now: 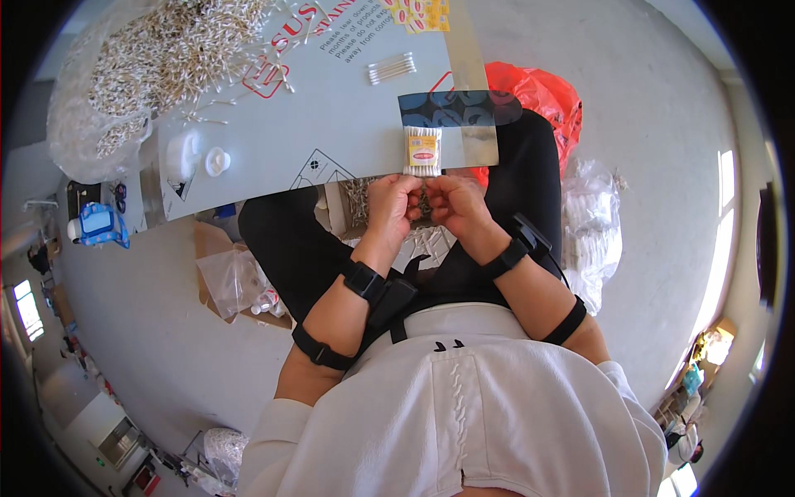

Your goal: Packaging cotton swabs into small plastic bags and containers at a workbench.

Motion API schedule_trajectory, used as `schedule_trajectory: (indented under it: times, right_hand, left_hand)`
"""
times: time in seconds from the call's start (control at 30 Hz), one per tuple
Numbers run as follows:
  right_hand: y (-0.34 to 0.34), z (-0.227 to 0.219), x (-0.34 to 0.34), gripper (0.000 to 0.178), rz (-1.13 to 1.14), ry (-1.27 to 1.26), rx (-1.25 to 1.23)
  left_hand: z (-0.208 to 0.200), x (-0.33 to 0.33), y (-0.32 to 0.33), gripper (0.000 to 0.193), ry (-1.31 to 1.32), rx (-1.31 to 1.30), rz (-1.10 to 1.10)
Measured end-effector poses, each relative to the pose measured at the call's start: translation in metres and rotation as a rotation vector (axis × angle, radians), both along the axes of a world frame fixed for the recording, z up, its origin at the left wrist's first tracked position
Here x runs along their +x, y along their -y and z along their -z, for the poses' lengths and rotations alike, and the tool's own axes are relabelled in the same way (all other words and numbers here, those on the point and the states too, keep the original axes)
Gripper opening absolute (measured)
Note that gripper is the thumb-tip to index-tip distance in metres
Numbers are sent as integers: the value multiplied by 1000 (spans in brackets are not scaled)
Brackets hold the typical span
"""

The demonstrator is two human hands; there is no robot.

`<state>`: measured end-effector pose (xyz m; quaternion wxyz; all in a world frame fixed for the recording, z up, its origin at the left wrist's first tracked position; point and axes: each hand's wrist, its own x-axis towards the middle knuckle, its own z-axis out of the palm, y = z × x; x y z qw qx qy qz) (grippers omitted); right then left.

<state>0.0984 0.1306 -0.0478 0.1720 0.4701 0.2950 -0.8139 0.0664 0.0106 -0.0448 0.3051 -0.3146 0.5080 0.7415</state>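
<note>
A small clear bag of cotton swabs [422, 137] with a yellow and red label card lies at the near edge of the table. Its near end is pinched between the fingertips of my left hand [391, 203] and my right hand [458, 205], held close together just past the table edge. Both hands are closed, and the exact fold of plastic between the fingers is too small to make out. Farther back on the table is a short row of loose cotton swabs [392, 68]. Several yellow label cards [421, 14] lie at the far edge.
A big clear bag spills a heap of cotton swabs [157, 62] over the left of the table [273, 141]. Near it stands a small white round container [217, 161]. Below my hands sits a box of swabs [356, 199]. A red plastic bag [542, 95] hangs right of the table.
</note>
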Motion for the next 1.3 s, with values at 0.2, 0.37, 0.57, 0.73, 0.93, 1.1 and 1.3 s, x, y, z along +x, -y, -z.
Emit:
schedule_trajectory:
  times: [0.2,0.37,0.57,0.73,0.93,1.1,1.3]
  right_hand:
    - [1,-2,-1,4,-15,-49,72]
    - [-2,-5,0,9,10,-59,117]
    - [-7,-3,1,10,8,-62,96]
    - [-10,-8,1,13,4,-48,120]
    - [-28,-32,1,14,94,-44,-215]
    - [-32,-52,3,13,56,-111,-377]
    - [-29,-80,3,9,-56,-376,-156]
  left_hand:
    - [2,-2,1,4,6,68,85]
    - [3,-2,12,6,-6,105,105]
    - [0,-1,21,12,-16,80,58]
    - [-1,-2,28,15,-55,55,50]
    - [-11,-9,43,22,-911,-608,263]
    - [-48,-27,15,41,-1537,-842,401]
    - [-44,-28,19,36,-1361,-432,441]
